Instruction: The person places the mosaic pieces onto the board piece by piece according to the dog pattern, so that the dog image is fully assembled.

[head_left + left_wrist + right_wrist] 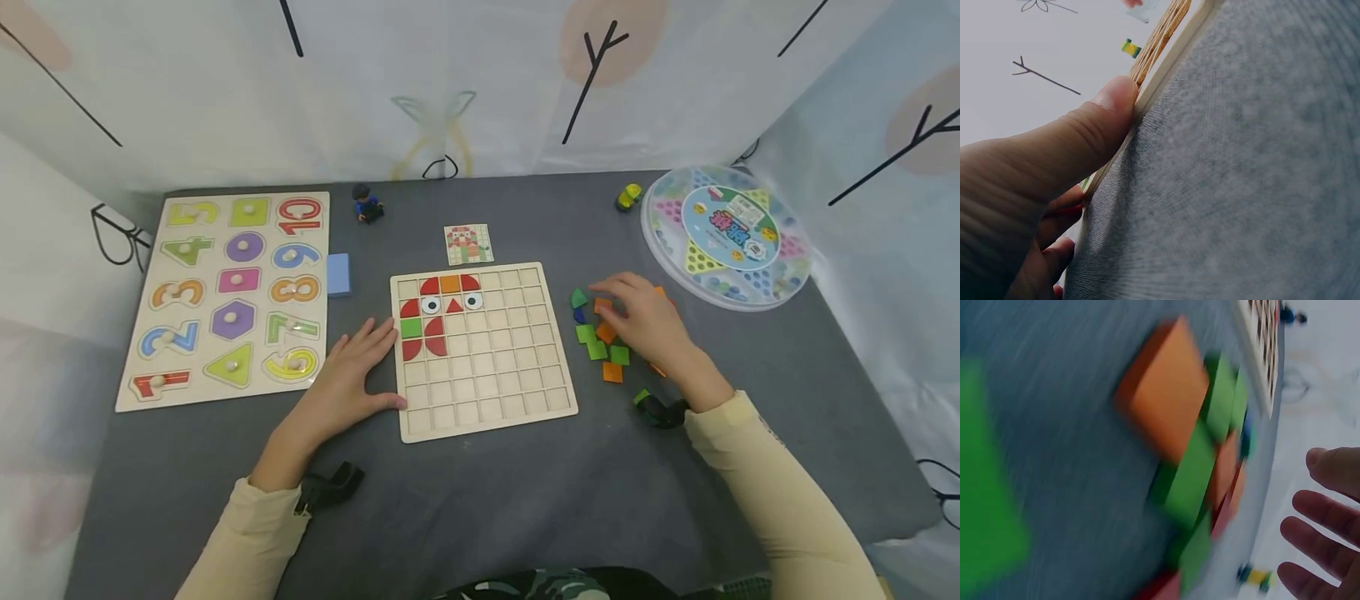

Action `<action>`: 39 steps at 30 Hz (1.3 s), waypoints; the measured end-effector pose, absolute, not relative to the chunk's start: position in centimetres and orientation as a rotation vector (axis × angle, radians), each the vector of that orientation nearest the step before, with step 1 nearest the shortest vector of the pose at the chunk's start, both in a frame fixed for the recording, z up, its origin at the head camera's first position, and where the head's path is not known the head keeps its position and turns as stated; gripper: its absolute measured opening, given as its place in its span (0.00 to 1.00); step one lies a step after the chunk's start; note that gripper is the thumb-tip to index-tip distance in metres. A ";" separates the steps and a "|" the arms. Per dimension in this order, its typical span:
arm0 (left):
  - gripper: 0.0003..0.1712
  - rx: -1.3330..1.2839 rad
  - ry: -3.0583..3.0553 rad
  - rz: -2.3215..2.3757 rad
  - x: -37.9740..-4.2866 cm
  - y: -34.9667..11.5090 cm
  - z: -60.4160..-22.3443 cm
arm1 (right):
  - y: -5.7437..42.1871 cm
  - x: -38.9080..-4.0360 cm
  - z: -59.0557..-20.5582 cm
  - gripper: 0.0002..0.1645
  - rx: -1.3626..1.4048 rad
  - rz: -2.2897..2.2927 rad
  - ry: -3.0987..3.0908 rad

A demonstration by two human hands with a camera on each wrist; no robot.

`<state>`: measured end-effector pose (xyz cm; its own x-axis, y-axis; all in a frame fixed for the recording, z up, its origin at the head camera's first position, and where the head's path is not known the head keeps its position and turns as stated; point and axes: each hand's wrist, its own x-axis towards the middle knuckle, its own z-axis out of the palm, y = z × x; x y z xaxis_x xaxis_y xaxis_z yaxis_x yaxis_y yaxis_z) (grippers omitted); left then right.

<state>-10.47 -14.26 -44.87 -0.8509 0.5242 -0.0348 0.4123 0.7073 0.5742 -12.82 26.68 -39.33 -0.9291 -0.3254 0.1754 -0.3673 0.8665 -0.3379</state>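
Note:
A wooden grid board (pixel 495 350) lies at the middle of the table, with red, green, orange and eye-printed pieces in its upper left cells. My left hand (pixel 348 371) rests at the board's left edge, thumb and fingertips touching it. In the left wrist view the thumb (pixel 1094 122) presses along the rim. To the right, my right hand (pixel 641 317) hovers over a loose heap of small coloured pieces, its fingers extended and apart. Among these are an orange square (pixel 1169 394) and a green piece (pixel 1191 475). Nothing shows between the right fingers. Part of the heap is hidden beneath that hand.
A small picture card (pixel 468 244) lies behind the board. On the left are a number-and-shape puzzle board (pixel 202 312) and a blue block (pixel 338 275). A toy figure (pixel 367 204), a yellow-green toy (pixel 628 197) and a round game box (pixel 727 287) stand toward the back.

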 end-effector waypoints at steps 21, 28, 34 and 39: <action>0.58 0.748 2.756 0.883 -10.0 -16.0 -44.9 | 31.1 -15.6 -40.4 0.15 0.464 0.627 -3.129; 0.58 0.772 2.748 0.882 -10.4 -14.9 -45.2 | 31.5 -14.2 -40.4 0.15 0.773 0.626 -3.162; 0.58 0.780 2.730 0.892 -10.5 -14.4 -45.4 | 31.6 -13.8 -39.9 0.14 0.784 0.563 -3.251; 0.58 0.786 2.729 0.887 -10.6 -14.4 -45.4 | 31.6 -13.4 -39.8 0.12 0.728 0.482 -3.258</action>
<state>-10.55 -14.41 -45.38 -0.8477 0.5304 0.0049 0.4319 0.6850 0.5868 -13.42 31.64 -39.79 -0.8813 -0.4444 -0.1605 -0.3788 0.8676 -0.3221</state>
